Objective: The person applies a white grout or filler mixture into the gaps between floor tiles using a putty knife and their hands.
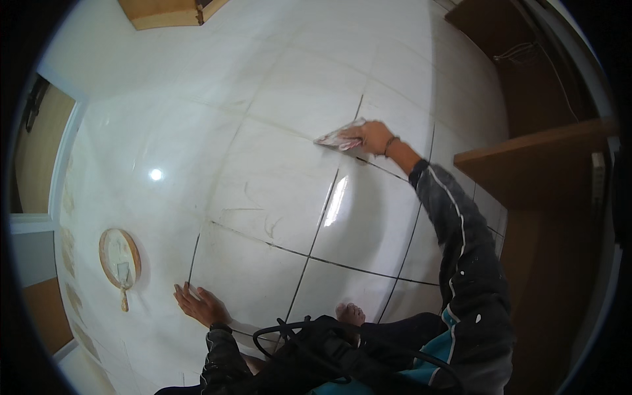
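Observation:
My right hand [374, 137] grips a flat, thin spreader [337, 136] smeared with white and reddish marks. Its edge rests on the white floor tiles [270, 164], close to where several joints meet. The fingers cover part of it, so its full shape is hidden. Lower left, my left hand [201, 307] lies on the tiles with its fingers stretched out, holding nothing. It touches the floor beside a dark joint. Joints near my feet and right arm look dark, while those farther up and to the left are pale, with faint smears around them.
At the left, a round shallow bowl [136, 253] with whitish paste holds a putty knife [123, 273], its handle over the rim. A wooden shelf unit [526, 155] stands along the right. A wooden piece [164, 14] is at the top. My bare foot [351, 313] is on the tiles.

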A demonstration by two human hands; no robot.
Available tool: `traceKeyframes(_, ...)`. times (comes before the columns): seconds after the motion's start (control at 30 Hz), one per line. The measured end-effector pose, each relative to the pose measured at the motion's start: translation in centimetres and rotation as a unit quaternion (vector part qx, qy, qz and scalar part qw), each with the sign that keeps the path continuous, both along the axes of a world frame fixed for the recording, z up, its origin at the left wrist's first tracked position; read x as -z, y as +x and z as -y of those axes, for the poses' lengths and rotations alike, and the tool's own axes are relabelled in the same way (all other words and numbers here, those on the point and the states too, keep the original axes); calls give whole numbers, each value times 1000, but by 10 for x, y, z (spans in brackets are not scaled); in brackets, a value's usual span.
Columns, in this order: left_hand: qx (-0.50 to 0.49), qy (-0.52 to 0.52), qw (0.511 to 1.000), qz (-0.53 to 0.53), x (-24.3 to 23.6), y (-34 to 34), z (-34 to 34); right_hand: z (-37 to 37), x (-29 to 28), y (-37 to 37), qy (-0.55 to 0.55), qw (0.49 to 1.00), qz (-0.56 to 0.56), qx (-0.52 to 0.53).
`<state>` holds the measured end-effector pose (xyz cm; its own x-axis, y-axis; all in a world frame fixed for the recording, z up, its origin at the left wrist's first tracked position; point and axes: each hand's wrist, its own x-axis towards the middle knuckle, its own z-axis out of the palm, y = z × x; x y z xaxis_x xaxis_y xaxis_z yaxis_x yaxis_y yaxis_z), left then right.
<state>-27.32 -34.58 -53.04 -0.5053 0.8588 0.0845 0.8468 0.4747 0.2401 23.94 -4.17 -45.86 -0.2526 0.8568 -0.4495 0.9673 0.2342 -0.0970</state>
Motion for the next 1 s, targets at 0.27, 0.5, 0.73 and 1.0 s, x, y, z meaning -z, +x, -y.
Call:
traceKeyframes(0.27,0,12,1000,21,-5,8,0,103,-14,-41,-17,998,-30,50)
traceKeyframes(0.5,24,37,999,21,7,6,4,20,-17,42,-11,960,-161,231)
traceKeyframes(0.73,16,31,999,1,6,10,-1,-35,8,82,238,966,81,-65)
traceKeyframes(1.0,16,27,999,-12,9,9,-3,0,32,136,225,965,-44,-130)
